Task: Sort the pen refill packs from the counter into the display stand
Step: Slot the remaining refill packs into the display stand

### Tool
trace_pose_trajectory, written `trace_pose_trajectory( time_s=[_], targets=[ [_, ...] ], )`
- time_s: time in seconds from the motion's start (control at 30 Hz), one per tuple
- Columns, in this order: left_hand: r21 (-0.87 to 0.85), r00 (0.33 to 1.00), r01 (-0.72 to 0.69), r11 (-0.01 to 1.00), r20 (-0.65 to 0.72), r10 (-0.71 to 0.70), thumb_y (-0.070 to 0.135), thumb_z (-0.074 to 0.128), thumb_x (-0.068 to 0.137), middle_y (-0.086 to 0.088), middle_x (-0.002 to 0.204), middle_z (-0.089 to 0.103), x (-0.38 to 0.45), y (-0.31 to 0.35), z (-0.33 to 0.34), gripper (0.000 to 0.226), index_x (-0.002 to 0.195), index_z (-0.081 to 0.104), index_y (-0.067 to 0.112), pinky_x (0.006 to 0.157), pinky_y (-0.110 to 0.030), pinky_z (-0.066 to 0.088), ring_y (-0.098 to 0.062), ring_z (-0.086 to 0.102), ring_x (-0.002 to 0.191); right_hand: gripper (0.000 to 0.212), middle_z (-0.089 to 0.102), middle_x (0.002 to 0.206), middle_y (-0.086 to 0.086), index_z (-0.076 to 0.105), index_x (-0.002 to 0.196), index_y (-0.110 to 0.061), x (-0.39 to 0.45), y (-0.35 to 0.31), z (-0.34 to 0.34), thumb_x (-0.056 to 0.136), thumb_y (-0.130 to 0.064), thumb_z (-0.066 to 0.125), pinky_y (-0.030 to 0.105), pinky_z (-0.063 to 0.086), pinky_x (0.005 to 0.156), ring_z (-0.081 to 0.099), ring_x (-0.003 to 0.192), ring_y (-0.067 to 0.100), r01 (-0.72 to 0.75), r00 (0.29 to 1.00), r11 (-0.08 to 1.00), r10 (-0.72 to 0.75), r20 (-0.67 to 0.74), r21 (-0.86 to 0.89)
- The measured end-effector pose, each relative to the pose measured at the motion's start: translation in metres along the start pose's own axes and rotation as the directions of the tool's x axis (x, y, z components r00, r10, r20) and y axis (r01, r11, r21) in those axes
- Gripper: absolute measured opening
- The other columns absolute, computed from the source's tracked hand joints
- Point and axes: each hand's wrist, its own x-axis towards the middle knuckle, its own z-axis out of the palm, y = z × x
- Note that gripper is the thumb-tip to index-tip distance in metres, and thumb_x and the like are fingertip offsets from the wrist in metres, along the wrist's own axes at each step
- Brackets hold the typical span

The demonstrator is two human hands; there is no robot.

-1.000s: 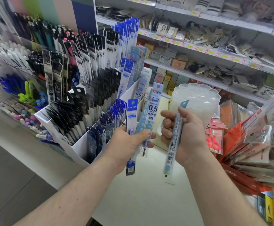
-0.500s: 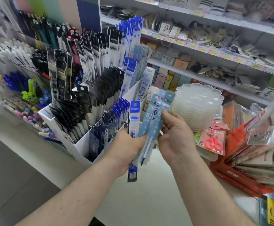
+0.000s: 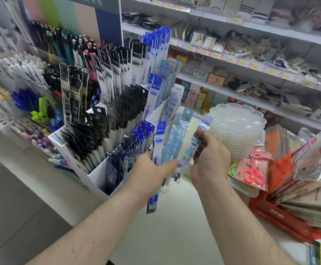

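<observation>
A fan of refill packs (image 3: 177,144) is held upright between both hands, just beside the white display stand (image 3: 96,180) and above the pale surface (image 3: 175,226). The left hand (image 3: 148,173) grips their lower halves, thumb across the front. The right hand (image 3: 211,161) pinches the rightmost pack, its fingertips hidden behind. Motion blur smears the labels; pack bottoms are partly covered

Pale blue refill packs (image 3: 177,142), white display stand (image 3: 96,178), red scissors (image 3: 253,175)
</observation>
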Motion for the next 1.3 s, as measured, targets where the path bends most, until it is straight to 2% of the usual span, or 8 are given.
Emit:
trace_pose_trajectory(
  time_s=[0.23, 0.6, 0.93, 1.0, 1.1, 1.17, 1.23, 1.3],
  targets=[
    [-0.079, 0.979, -0.102, 0.992, -0.185, 0.086, 0.014, 0.069, 0.088, -0.005, 0.081, 0.076, 0.0, 0.02, -0.016, 0.013, 0.076, 0.072, 0.016, 0.074, -0.045, 0.057, -0.014, 0.07, 0.064, 0.03, 0.062, 0.075, -0.001, 0.063, 0.079, -0.019, 0.042, -0.006, 0.003, 0.084, 0.01, 0.065, 0.029, 0.05, 0.067, 0.058, 0.068, 0.016, 0.281, 0.96, 0.935, -0.277, 0.049, -0.218],
    [-0.176, 0.982, -0.07, 0.982, -0.184, 0.037, 0.011, 0.062, 0.093, -0.007, 0.088, 0.076, 0.003, 0.04, -0.029, 0.009, 0.099, 0.068, 0.015, 0.064, -0.029, 0.056, -0.015, 0.068, 0.071, 0.021, 0.075, 0.094, 0.002, 0.079, 0.095, -0.015, 0.094, 0.0, 0.055, 0.088, -0.003, 0.064, 0.018, 0.05, 0.089, 0.066, 0.088, 0.011, 0.592, 0.803, 0.65, -0.526, 0.279, -0.477],
    [-0.263, 0.992, -0.021, 0.965, -0.128, -0.013, 0.015, 0.059, 0.096, -0.005, 0.088, 0.076, 0.002, 0.042, -0.037, 0.013, 0.106, 0.066, 0.015, 0.073, -0.032, 0.052, -0.013, 0.067, 0.069, 0.029, 0.071, 0.119, 0.001, 0.076, 0.11, -0.015, 0.103, 0.027, 0.059, 0.09, -0.011, 0.056, 0.024, 0.044, 0.092, 0.062, 0.113, 0.02, 0.54, 0.833, 0.178, 0.029, 0.553, -0.822],
    [-0.269, 0.994, -0.009, 0.963, -0.112, -0.022, 0.016, 0.059, 0.096, -0.004, 0.089, 0.076, 0.002, 0.042, -0.037, 0.014, 0.109, 0.065, 0.015, 0.064, -0.027, 0.051, -0.011, 0.067, 0.068, 0.026, 0.074, 0.099, 0.001, 0.079, 0.092, -0.019, 0.1, 0.021, 0.055, 0.084, -0.009, 0.056, 0.025, 0.046, 0.081, 0.065, 0.099, 0.022, 0.493, 0.869, 0.221, -0.09, 0.486, -0.841],
    [-0.297, 0.996, 0.019, 0.955, -0.074, -0.043, 0.015, 0.058, 0.096, -0.004, 0.086, 0.076, 0.002, 0.042, -0.036, 0.015, 0.11, 0.064, 0.012, 0.05, -0.019, 0.047, -0.01, 0.066, 0.063, 0.011, 0.06, 0.066, -0.004, 0.07, 0.074, -0.018, 0.075, 0.002, 0.05, 0.081, -0.013, 0.062, 0.027, 0.04, 0.06, 0.053, 0.063, 0.017, 0.386, 0.901, 0.592, -0.078, 0.427, -0.707],
    [-0.326, 0.997, 0.044, 0.944, -0.044, -0.062, 0.012, 0.058, 0.096, -0.006, 0.084, 0.074, 0.002, 0.041, -0.033, 0.016, 0.11, 0.064, 0.008, 0.045, -0.018, 0.046, -0.01, 0.064, 0.058, 0.016, 0.048, 0.059, -0.003, 0.064, 0.079, -0.014, 0.052, -0.009, 0.047, 0.082, -0.029, 0.066, 0.026, 0.027, 0.05, 0.036, 0.049, 0.013, 0.161, 0.81, 0.814, 0.215, 0.546, -0.558],
    [-0.336, 0.998, 0.064, 0.94, -0.005, -0.069, 0.008, 0.058, 0.095, -0.009, 0.082, 0.072, 0.003, 0.041, -0.028, 0.014, 0.107, 0.066, 0.006, 0.045, -0.019, 0.046, -0.012, 0.062, 0.054, 0.031, 0.044, 0.058, 0.001, 0.059, 0.076, -0.016, 0.034, -0.015, 0.044, 0.082, -0.046, 0.063, 0.025, 0.024, 0.048, 0.031, 0.046, 0.012, 0.044, 0.659, 0.831, 0.393, 0.641, -0.555],
    [-0.351, 0.997, 0.079, 0.933, 0.037, -0.071, 0.005, 0.057, 0.094, -0.009, 0.08, 0.07, 0.004, 0.04, -0.024, 0.012, 0.102, 0.066, 0.006, 0.048, -0.02, 0.049, -0.014, 0.062, 0.052, 0.032, 0.051, 0.061, 0.006, 0.057, 0.075, -0.013, 0.022, -0.016, 0.043, 0.087, -0.041, 0.066, 0.027, 0.033, 0.049, 0.041, 0.049, 0.018, 0.098, 0.627, 0.816, 0.394, 0.672, -0.57]
  ],
)
